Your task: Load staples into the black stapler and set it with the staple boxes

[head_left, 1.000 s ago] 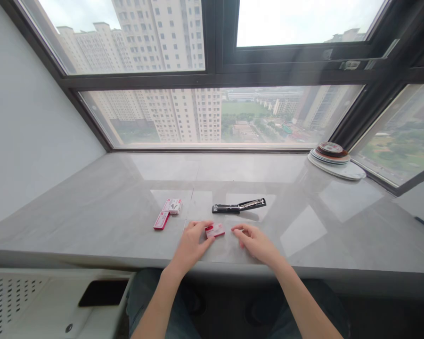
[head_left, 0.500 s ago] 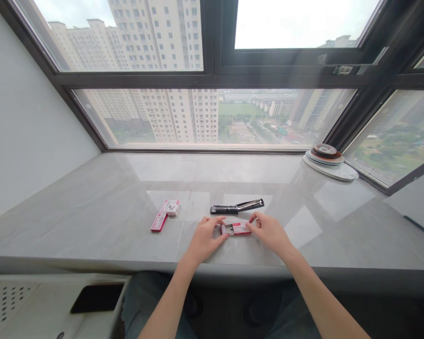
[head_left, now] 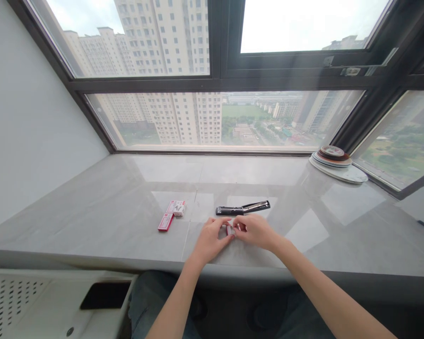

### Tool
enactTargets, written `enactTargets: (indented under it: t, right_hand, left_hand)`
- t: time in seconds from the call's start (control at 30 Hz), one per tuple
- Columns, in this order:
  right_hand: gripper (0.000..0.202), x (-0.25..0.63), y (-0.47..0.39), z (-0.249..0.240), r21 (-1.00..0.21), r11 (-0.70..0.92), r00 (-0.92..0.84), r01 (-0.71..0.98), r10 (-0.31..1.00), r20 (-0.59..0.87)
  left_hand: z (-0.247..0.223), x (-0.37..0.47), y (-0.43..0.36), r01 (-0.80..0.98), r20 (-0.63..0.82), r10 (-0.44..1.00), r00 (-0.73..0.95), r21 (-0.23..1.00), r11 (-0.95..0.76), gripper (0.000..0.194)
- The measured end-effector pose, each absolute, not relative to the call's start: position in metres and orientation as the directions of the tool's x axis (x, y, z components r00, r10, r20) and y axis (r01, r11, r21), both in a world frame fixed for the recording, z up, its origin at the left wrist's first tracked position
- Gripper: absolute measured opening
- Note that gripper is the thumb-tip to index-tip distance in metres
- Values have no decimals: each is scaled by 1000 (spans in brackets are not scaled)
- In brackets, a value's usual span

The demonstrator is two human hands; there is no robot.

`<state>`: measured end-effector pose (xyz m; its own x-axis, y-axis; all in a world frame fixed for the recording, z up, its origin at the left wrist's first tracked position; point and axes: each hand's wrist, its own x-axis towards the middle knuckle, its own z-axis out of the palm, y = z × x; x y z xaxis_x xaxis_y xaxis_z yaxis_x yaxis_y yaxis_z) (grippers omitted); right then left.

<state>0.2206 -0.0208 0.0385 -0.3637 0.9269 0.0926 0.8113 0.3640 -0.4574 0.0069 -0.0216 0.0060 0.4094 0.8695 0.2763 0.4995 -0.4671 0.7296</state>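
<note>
My left hand [head_left: 214, 240] grips the left end of a small red-and-white staple box [head_left: 229, 230] between thumb and fingers, low over the sill. Over the right part of the box, my right hand [head_left: 253, 230] has its fingers curled in a pinch at the opened tray. What the right fingertips hold, if anything, is hidden, and most of the box lies behind the hands. Just beyond them a black stapler [head_left: 243, 207] rests on the sill with its top swung open. Left of my hands are a red-and-white box [head_left: 166, 222] and a white box [head_left: 177, 207], touching each other.
A stack of plates [head_left: 339, 165] stands in the far right corner by the window. The glossy tiled sill [head_left: 127, 207] ends at a front edge near my forearms. Below left, a black phone-like slab [head_left: 104, 295] lies on a white perforated surface [head_left: 31, 310].
My right hand has moved left, from the box's right end to its tray near my left hand. Its fingers have curled in. The view has shifted slightly.
</note>
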Motion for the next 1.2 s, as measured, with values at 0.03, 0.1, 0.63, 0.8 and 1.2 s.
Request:
enactTargets:
  t: [0.03,0.1,0.63,0.8,1.2]
  right_hand:
    - [13,228,-26,34,-541,344,-339,767,934,113]
    - [19,245,-37,24,-665,278,-261,693,957,128]
    - [49,258,-54,27,-572,187,-166,798,982,89]
    - [32,248,-54,31,-593,275,-254,757,960,120]
    - [24,228,-20,34,-628,297,-222,719,955,197]
  left_hand:
    - [6,7,-22,500,277,868,413,727,-470,53]
    - [6,7,-22,502,282,864,417,721,-477,59]
    - [-5,42,-26,593,290,927,236,712,-374,20]
    - [5,14,13,726,385,920,75,611,-315,30]
    - [-12,4,0,680,301,897,323,586,-441,28]
